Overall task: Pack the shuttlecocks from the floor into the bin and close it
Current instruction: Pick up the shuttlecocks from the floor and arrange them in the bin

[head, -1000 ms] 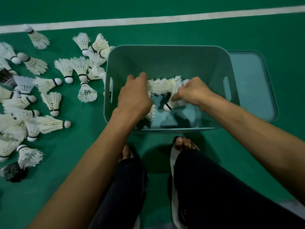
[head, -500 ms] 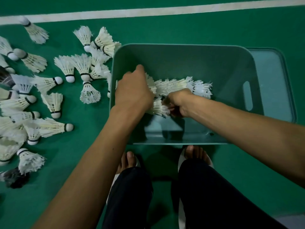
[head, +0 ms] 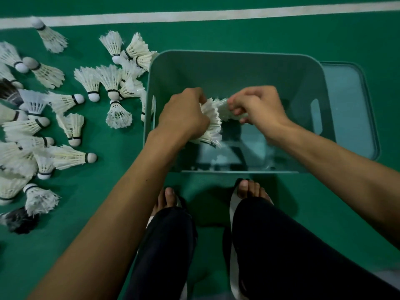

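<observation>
One wide-angle view, worn on the person's head, looks steeply down and a little forward, close above the left hand [head: 184, 114] and right hand [head: 260, 106], which meet mid-frame inside the open teal bin [head: 238, 66]. Nearer than the hands it takes in dark trouser legs [head: 281, 245]; left of the left hand, shuttlecocks [head: 108, 81] on the green floor [head: 281, 33]; beyond both hands, a white court line [head: 216, 16]; right of the right hand, what may be the bin's lid [head: 348, 109]

The green floor [head: 259, 33] with a white line [head: 216, 15] bears scattered shuttlecocks [head: 91, 83], the bin [head: 227, 70] and a lid [head: 346, 109].
</observation>
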